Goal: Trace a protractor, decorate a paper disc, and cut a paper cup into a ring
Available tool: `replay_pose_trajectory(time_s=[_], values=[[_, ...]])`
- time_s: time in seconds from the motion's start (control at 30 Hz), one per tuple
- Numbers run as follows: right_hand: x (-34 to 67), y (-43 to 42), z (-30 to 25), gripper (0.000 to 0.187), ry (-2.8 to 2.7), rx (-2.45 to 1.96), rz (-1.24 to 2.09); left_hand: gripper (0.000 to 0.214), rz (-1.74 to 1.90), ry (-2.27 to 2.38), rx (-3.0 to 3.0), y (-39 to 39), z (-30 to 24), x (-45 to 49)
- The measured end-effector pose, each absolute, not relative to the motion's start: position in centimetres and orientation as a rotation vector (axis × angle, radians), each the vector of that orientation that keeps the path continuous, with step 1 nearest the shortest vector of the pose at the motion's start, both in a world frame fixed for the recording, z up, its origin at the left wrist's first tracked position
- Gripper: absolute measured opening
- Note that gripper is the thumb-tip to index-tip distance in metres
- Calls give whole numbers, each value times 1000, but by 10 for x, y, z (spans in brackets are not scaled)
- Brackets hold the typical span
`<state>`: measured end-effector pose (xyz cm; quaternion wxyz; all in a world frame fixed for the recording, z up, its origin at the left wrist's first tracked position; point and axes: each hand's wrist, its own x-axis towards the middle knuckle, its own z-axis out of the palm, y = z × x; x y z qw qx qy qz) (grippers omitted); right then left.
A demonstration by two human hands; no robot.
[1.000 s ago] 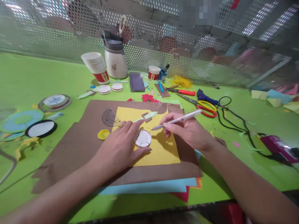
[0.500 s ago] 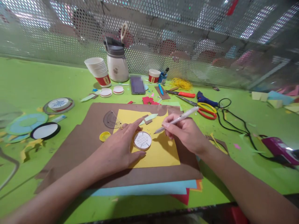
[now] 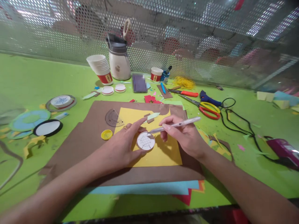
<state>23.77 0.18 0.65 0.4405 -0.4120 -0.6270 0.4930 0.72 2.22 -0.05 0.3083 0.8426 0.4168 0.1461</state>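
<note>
A white paper disc (image 3: 145,141) with a drawn grid lies on a yellow sheet (image 3: 163,152), which rests on brown card (image 3: 81,143). My left hand (image 3: 121,144) curls round the disc's left edge, thumb below and index finger above, holding it down. My right hand (image 3: 183,135) grips a white pen (image 3: 175,125) whose tip touches the disc's upper right edge.
A clear protractor (image 3: 112,118) and yellow bottle cap (image 3: 106,134) lie left of the sheet. Scissors (image 3: 205,109), a red cutter (image 3: 184,92), a glue gun (image 3: 209,98) with black cable, stacked paper cups (image 3: 101,69) and a jug (image 3: 119,59) stand behind. Paper rings (image 3: 30,119) lie far left.
The pen tip has come down leftward from above the yellow sheet onto the disc's edge. My left hand stays on the disc, with the index finger lifted off it and arched above.
</note>
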Motion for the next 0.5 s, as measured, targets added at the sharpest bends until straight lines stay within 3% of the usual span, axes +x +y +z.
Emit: replay_pose_trajectory(time_s=[0.33,0.5], values=[[239,1,7,10,-1517,-1041,1233,91,117,1028,2246,18,15,0],[238,-1,6,7,-1611,-1086,1146,94,157,1085,2208,19,15,6]])
